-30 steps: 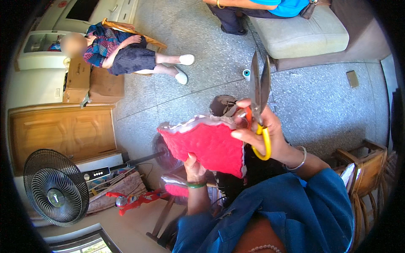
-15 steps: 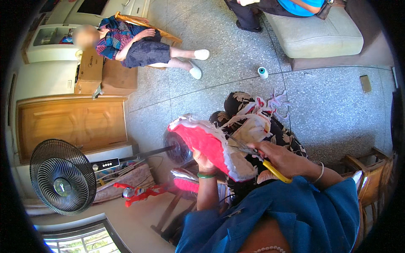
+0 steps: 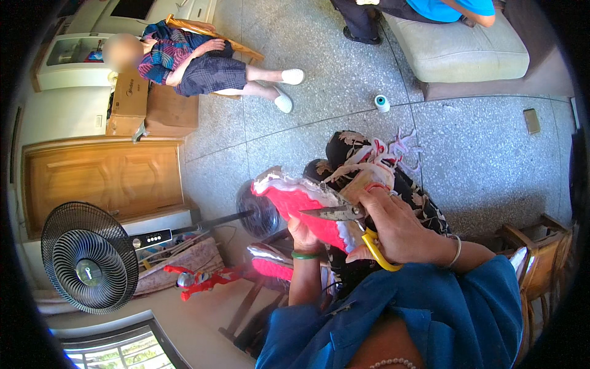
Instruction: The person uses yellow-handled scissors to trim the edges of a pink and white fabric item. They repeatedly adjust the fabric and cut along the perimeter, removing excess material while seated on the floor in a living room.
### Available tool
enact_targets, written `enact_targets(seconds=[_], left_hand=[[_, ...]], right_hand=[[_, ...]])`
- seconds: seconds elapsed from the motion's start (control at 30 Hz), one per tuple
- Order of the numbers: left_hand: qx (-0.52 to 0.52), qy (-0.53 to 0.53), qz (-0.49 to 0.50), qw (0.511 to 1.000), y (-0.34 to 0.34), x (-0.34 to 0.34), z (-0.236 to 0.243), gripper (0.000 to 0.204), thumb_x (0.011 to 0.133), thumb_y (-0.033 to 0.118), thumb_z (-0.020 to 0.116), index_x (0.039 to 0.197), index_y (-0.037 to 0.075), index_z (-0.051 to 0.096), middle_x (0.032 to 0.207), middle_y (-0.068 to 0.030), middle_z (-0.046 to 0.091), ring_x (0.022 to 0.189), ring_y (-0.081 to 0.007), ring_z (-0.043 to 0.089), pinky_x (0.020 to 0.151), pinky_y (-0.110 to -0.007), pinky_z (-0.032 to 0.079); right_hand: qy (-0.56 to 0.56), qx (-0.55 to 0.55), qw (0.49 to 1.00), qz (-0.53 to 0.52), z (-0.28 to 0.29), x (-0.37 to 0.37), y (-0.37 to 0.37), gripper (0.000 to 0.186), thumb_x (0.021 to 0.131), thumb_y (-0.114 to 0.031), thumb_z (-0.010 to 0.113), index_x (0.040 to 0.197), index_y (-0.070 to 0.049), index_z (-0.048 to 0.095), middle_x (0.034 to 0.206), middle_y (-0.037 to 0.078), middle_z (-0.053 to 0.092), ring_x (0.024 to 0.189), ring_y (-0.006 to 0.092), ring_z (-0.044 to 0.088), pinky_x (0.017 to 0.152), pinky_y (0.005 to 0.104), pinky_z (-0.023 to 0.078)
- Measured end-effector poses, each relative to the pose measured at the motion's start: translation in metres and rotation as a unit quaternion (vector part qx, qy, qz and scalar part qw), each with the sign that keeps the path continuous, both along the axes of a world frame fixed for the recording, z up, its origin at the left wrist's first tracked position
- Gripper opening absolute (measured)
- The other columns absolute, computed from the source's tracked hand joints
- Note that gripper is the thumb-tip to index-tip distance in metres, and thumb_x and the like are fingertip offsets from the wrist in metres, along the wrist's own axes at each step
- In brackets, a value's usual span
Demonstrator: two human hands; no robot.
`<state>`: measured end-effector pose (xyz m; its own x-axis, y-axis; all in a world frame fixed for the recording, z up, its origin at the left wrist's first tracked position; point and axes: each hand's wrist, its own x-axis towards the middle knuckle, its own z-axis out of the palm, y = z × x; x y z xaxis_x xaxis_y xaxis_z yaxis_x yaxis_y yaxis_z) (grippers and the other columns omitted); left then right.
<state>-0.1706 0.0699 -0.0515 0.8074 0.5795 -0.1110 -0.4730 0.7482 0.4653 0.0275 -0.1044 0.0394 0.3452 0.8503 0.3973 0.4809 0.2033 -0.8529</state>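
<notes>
My left hand [image 3: 301, 237] grips a padded red fabric piece [image 3: 283, 200] with white, frayed layers along its edges, fingers wrapped at its lower part. My right hand [image 3: 390, 230] holds large scissors with a yellow lower handle [image 3: 388, 261] and a red upper one. Their metal blades [image 3: 329, 212] point leftward across the piece. Beneath, on my dark floral-clad lap [image 3: 344, 144], lie pale and red fabric strips [image 3: 396, 147]. Another red and white piece [image 3: 270, 265] rests just left of my left forearm.
A standing fan [image 3: 89, 258] and red toy [image 3: 200, 280] are at left, a wooden chair [image 3: 534, 252] at right. Ahead are a seated person [image 3: 203, 71], cardboard boxes [image 3: 166, 114], a thread spool [image 3: 381, 103] on the floor, and another person [image 3: 448, 7] on a cushioned seat [image 3: 461, 52].
My right hand has brought the scissors down from upright to lie level across the red piece. The piece has tilted, and the fabric strips on my lap have come into view.
</notes>
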Motion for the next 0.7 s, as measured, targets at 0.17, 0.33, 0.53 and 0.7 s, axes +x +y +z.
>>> enact_targets(seconds=[0.17, 0.33, 0.53, 0.7], left_hand=[[0.022, 0.066, 0.024, 0.997, -0.002, 0.0, 0.003, 0.06, 0.077, 0.021, 0.069, 0.129, 0.007, 0.043, 0.124, -0.0113, 0.053, 0.115, -0.0304, 0.051, 0.1, -0.051, 0.038], [0.012, 0.079, 0.021, 0.997, 0.0, 0.0, 0.0, 0.063, 0.075, 0.021, 0.071, 0.13, 0.008, 0.043, 0.124, -0.0109, 0.053, 0.115, -0.0304, 0.051, 0.1, -0.051, 0.038], [-0.007, 0.074, 0.045, 0.996, -0.005, 0.005, -0.006, 0.067, 0.075, 0.02, 0.072, 0.133, 0.01, 0.04, 0.128, -0.0104, 0.051, 0.116, -0.0296, 0.05, 0.1, -0.05, 0.039], [0.003, 0.091, 0.069, 0.993, -0.011, 0.006, -0.007, 0.065, 0.076, 0.02, 0.071, 0.133, 0.012, 0.04, 0.127, -0.0094, 0.052, 0.115, -0.0279, 0.051, 0.099, -0.049, 0.04]], right_hand=[[-0.02, -0.029, 0.999, -0.024, 0.001, -0.001, -0.001, 0.088, 0.061, -0.049, 0.075, 0.119, 0.009, 0.042, 0.097, 0.023, 0.052, 0.089, 0.0392, 0.054, 0.08, 0.0429, 0.044], [-0.017, -0.034, 0.999, -0.031, -0.005, -0.004, -0.001, 0.086, 0.06, -0.048, 0.076, 0.117, 0.007, 0.044, 0.096, 0.023, 0.053, 0.088, 0.0384, 0.055, 0.078, 0.0416, 0.045], [0.06, -0.063, 0.996, -0.018, -0.005, -0.009, 0.003, 0.084, 0.057, -0.045, 0.079, 0.115, 0.005, 0.044, 0.094, 0.021, 0.054, 0.086, 0.0363, 0.057, 0.075, 0.0408, 0.046], [0.013, -0.052, 0.998, -0.038, -0.01, -0.009, 0.005, 0.084, 0.059, -0.045, 0.079, 0.115, 0.006, 0.041, 0.094, 0.019, 0.055, 0.079, 0.031, 0.059, 0.066, 0.0374, 0.049]])
